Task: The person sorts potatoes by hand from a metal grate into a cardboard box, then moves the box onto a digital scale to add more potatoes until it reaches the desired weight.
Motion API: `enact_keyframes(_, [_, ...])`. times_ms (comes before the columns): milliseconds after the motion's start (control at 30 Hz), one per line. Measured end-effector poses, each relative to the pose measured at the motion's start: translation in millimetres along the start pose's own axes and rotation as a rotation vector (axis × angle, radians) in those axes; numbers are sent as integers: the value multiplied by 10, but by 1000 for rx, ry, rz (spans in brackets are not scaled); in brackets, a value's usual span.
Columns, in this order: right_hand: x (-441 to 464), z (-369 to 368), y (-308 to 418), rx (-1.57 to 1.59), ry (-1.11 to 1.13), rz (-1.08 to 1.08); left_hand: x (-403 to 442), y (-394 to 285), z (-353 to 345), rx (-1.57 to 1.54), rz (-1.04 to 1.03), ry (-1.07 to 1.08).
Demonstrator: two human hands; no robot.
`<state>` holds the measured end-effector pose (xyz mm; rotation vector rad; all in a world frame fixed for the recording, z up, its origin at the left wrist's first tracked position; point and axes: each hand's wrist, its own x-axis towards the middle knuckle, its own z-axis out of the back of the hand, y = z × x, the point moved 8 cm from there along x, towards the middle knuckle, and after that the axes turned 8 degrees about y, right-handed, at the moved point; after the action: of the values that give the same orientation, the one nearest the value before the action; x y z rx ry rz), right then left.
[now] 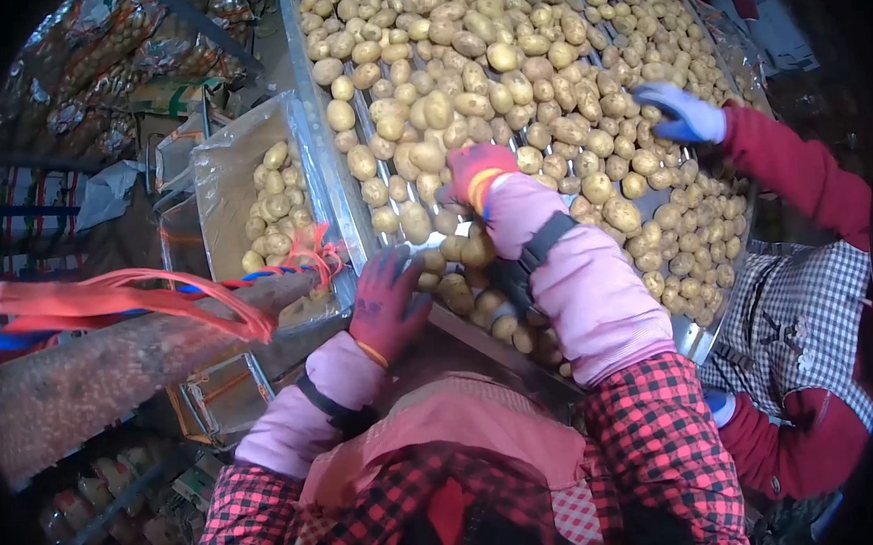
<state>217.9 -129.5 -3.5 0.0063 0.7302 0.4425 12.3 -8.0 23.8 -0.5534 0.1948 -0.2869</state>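
Many potatoes (pixel 496 99) lie across a roller table (pixel 325 169) with metal side rails. My right hand (pixel 480 173), in a red glove, reaches in among them near the table's left part; its fingertips are partly hidden, and what they may hold is unclear. At the table's lower left corner is my left hand (pixel 388 303), in a dark red glove, fingers apart and nothing seen in it. Just right of it, more potatoes (pixel 458 293) sit at the table's near edge. Both my forearms have pink sleeves with dark bands.
A lined box (pixel 222 201) holding potatoes stands left of the table. A thick post (pixel 132 366) with red ties crosses at left. A co-worker's gloved hand (pixel 682 115) reaches over the potatoes at right. Filled net bags (pixel 95 84) lie upper left.
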Motion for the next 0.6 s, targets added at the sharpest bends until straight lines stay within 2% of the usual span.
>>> enact_keyframes(33, [16,-40,-135,84,-169,85,-13,-4,44,-30,-15,-5])
enact_keyframes(67, [-158,-5,-280,325,-144,145,-64,-18,97,-61,-26,-1])
enact_keyframes(100, [-165,-181,-532,737,-268,337,-112,-17,142,-93,-35,3])
enact_keyframes(133, [-347,-250,-674,1212,-99,336,-165,-12,198,-83,-58,-25])
enact_keyframes(167, [-712,-104,-628,1659,-118,191,-227,-7,239,-74,-74,-56])
enact_keyframes(233, [-741,135,-556,1727,-142,361,-342,-54,248,-80,-102,-90])
enact_keyframes(300, [-320,433,-447,1311,-98,397,-278,-125,272,-90,-142,-109])
enact_keyframes(367, [7,674,-34,508,-187,297,-116,-207,316,-109,-153,-102])
enact_keyframes(400, [138,694,87,-17,-273,224,-5,-261,348,-118,-166,-100])
enact_keyframes(467, [36,564,107,-116,-199,213,131,-238,461,-108,-101,-232])
enact_keyframes(600, [-715,-51,-325,-47,-231,201,536,-29,524,-67,58,-547])
